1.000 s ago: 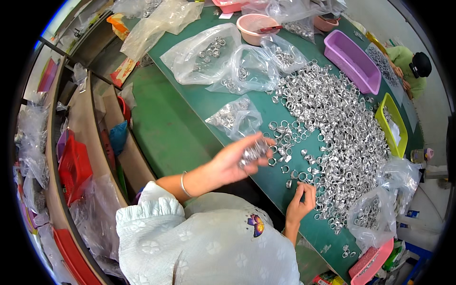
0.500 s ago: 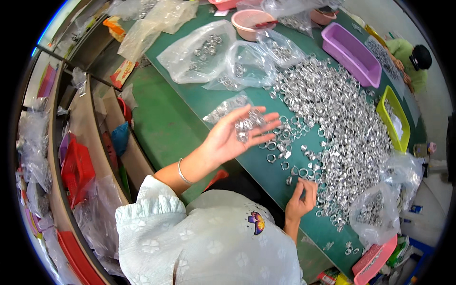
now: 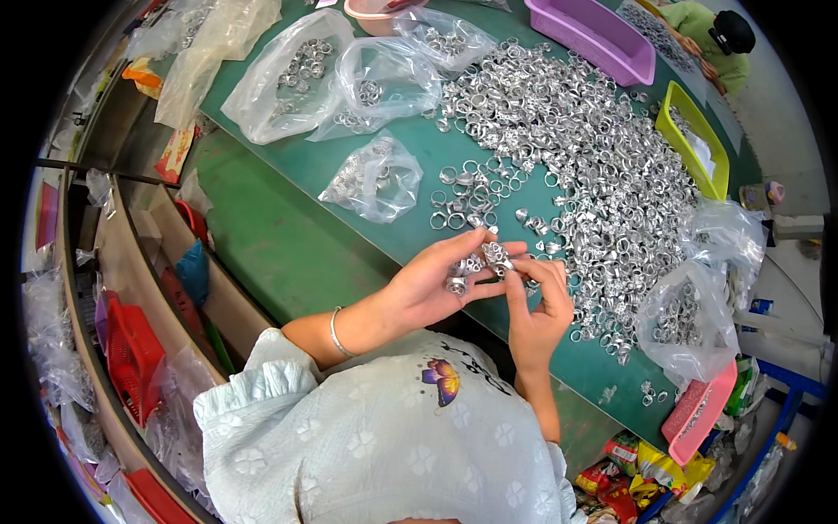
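My left hand point(image 3: 429, 284) is half cupped at the table's near edge, with several silver rings point(image 3: 457, 285) lying in its palm and fingers. Right beside it, my right hand point(image 3: 539, 306) pinches a large ornate silver ring point(image 3: 497, 256) between thumb and fingertips, over the left hand's fingers. Just beyond both hands lies a loose group of rings point(image 3: 476, 194). It borders a broad heap of silver rings point(image 3: 611, 166) that spreads to the right and far side. A clear plastic bag point(image 3: 375, 179) of rings rests on the table left of that group.
More ring-filled bags point(image 3: 384, 83) lie at the far left. A purple basin point(image 3: 598, 39), a yellow-green tray point(image 3: 698, 144) and a pink basket point(image 3: 701, 415) line the far and right sides. Another person point(image 3: 711, 39) sits at the far right. Shelves with a red basket point(image 3: 131, 358) stand left.
My right hand has come up from the table to my left hand and now holds a ring there. My left hand has curled from flat. The whole view has shifted.
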Motion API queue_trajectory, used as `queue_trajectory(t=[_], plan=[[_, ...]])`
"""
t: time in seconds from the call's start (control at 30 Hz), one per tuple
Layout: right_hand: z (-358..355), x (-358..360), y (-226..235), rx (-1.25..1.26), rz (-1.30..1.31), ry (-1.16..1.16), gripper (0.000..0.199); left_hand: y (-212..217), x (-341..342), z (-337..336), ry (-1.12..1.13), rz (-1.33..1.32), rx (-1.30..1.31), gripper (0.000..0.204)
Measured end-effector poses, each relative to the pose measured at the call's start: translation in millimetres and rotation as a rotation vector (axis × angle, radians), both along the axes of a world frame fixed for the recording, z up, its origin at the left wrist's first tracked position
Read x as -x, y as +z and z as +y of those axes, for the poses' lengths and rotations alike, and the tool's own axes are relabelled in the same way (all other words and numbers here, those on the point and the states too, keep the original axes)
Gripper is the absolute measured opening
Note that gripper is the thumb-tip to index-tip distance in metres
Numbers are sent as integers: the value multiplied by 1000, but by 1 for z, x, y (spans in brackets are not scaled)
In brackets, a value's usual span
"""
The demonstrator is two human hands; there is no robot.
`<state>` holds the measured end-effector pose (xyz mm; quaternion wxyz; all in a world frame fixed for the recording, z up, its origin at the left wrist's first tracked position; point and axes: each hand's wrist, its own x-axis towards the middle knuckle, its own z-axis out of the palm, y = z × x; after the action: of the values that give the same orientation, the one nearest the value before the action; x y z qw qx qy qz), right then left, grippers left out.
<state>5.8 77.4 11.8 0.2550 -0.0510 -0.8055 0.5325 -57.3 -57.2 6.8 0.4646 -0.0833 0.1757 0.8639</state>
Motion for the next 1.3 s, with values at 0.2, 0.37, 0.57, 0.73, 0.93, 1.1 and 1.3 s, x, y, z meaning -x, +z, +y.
queue_trajectory(t=[0.2,0.37,0.57,0.73,0.93,1.1,1.3], plan=[[2,-7,0,8,-137,27,9,-1,-7,7,7,158,85,31],[4,-14,-8,557,-187,-1,12,-4,-11,10,78,75,196,31],[19,-16,-17,1305,-158,274,16,-6,-12,4,102,309,365,30],[15,-19,-19,1481,-240,311,13,-4,-13,2,118,406,450,28],[14,-22,-25,1553,-281,345,15,1,-17,4,123,522,503,33],[12,-21,-22,1404,-350,319,16,2,-18,1,74,563,539,32],[10,-21,-21,1229,-368,285,13,10,-19,2,100,611,520,31]])
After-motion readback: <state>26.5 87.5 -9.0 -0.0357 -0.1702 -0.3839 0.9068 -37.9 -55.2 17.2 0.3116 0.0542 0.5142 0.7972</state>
